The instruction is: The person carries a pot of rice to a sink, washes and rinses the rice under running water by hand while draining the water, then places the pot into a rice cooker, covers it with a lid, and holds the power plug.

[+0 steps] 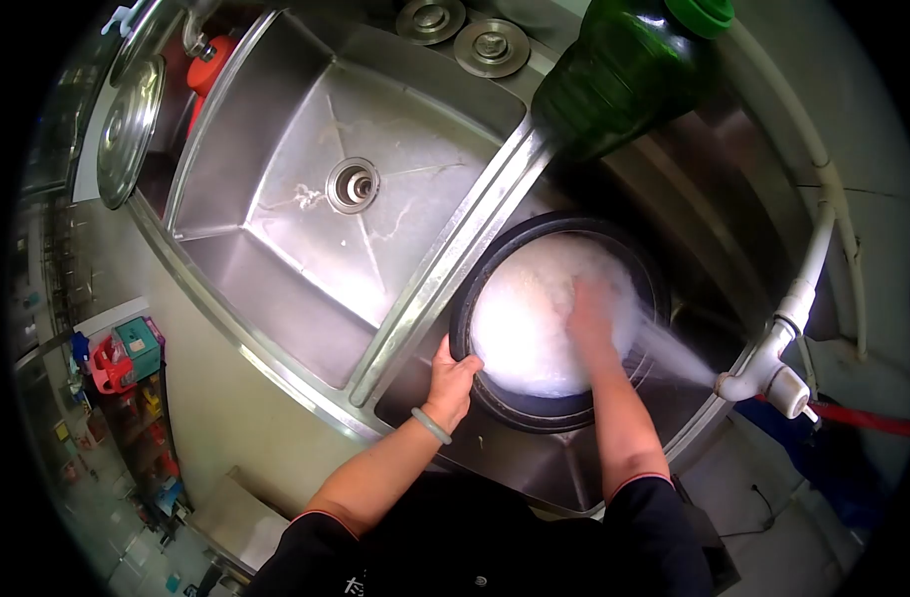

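Observation:
A dark round pot (657, 289) stands in the right-hand sink basin, full of cloudy white liquid (520, 333) with froth on top. Its left rim is gripped by my left hand (451, 381), thumb over the edge; that wrist wears a pale bangle (431, 426). Inside the pot, my right hand (589, 320) is partly under the liquid. Its fingers are blurred and hidden, so what they hold, if anything, cannot be made out. From the white tap (773, 383) at the right, a stream of water (669, 348) shoots into the pot beside my right hand.
Left of a metal divider (445, 264) lies a second steel basin (276, 214) with a drain (354, 186). A green container (624, 80) stands behind the pot. Two round metal drain covers (491, 48) rest on the back ledge; a metal lid (131, 131) leans at the far left.

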{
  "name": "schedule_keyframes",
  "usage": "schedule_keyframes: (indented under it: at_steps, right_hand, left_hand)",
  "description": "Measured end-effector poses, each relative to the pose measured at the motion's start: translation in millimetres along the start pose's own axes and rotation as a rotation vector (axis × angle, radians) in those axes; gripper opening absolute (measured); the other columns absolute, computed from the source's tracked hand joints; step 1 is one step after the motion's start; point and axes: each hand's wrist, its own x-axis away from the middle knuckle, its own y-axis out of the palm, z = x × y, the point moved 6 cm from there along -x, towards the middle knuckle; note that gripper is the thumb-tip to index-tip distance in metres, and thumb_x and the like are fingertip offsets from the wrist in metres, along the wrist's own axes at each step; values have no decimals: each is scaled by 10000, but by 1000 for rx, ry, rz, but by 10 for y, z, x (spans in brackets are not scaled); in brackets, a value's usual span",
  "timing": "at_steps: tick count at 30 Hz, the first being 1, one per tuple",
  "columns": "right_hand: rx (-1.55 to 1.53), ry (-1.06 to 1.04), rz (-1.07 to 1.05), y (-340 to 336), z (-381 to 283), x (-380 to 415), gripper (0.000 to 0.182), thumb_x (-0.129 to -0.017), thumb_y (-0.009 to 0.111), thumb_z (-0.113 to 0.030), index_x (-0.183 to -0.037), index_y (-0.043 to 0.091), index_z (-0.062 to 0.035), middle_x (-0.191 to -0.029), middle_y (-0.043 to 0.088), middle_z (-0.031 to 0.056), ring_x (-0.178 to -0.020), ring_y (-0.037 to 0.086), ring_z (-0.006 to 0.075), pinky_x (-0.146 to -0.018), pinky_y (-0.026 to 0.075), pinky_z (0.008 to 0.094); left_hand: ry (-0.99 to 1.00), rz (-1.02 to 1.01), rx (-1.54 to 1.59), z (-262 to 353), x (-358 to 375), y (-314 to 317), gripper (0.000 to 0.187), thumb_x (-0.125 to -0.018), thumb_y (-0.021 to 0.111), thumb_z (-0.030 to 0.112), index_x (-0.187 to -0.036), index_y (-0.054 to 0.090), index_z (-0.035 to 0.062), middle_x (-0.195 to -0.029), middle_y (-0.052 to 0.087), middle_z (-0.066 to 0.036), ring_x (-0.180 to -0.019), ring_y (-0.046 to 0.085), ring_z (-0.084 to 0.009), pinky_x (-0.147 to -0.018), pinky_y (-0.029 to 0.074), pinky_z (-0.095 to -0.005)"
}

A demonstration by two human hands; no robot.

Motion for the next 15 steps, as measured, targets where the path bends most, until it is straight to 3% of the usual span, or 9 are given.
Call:
schedule_keyframes:
  at_steps: [2,4,6,9,11,12,14,15]
  right_hand:
    - [-26,146,-162,-29,-72,347,739,-764,754,-362,-1371,489,-33,-1494,294,319,-1367,326,467,-1121,265,575]
    - [105,252,-445,-52,-351,583,752,-765,749,-334,-1389,462,-29,-1468,333,334,-1369,326,463,-1130,271,548]
    - [129,263,-489,64,-624,811,643,-824,661,-245,-1392,454,-25,-1412,429,316,-1333,387,459,-1122,312,502]
    - [20,163,-468,916,-830,980,502,-853,561,-149,-1338,516,-24,-1270,554,299,-1259,485,426,-1075,381,483]
    - [-623,37,101,574,-1158,754,325,-837,508,-87,-1127,646,-36,-1085,641,269,-1052,636,388,-901,513,490]
    - [-627,36,102,471,-1201,581,325,-837,508,-87,-1127,646,-36,-1085,641,269,-1052,636,388,-901,513,490]
    - [-150,-154,-364,419,-1425,141,162,-816,541,-100,-896,677,-60,-909,679,220,-829,696,342,-700,567,469]
    - [-73,-217,-225,282,-1468,-59,106,-809,548,-99,-816,650,-73,-841,690,170,-705,700,321,-599,568,440]
  left_hand:
    - [-11,13,14,12,18,14,549,-753,508,-179,-1260,535,29,-1053,652,-52,-909,622,-134,-820,500,-275]
    - [-3,16,15,7,19,15,552,-753,513,-181,-1259,538,38,-1052,654,-50,-883,622,-133,-799,508,-277]
    - [6,23,14,0,12,6,556,-753,518,-182,-1259,542,48,-1051,656,-49,-856,623,-131,-778,516,-278]
    - [-2,31,-9,-14,10,-22,550,-753,520,-181,-1253,541,45,-1033,654,-45,-849,622,-130,-769,516,-276]
    - [8,8,-9,5,-2,-12,535,-759,522,-176,-1247,538,43,-1016,651,-42,-833,619,-127,-756,517,-273]
    - [11,10,-12,18,-7,-11,535,-759,522,-176,-1247,538,43,-1016,651,-42,-833,619,-127,-756,517,-273]
    - [-13,1,-23,27,-2,-1,525,-776,511,-175,-1260,524,29,-1024,644,-57,-805,610,-118,-725,513,-265]
    - [-12,1,-25,28,2,-6,525,-776,511,-175,-1260,524,29,-1024,644,-57,-805,610,-118,-725,513,-265]
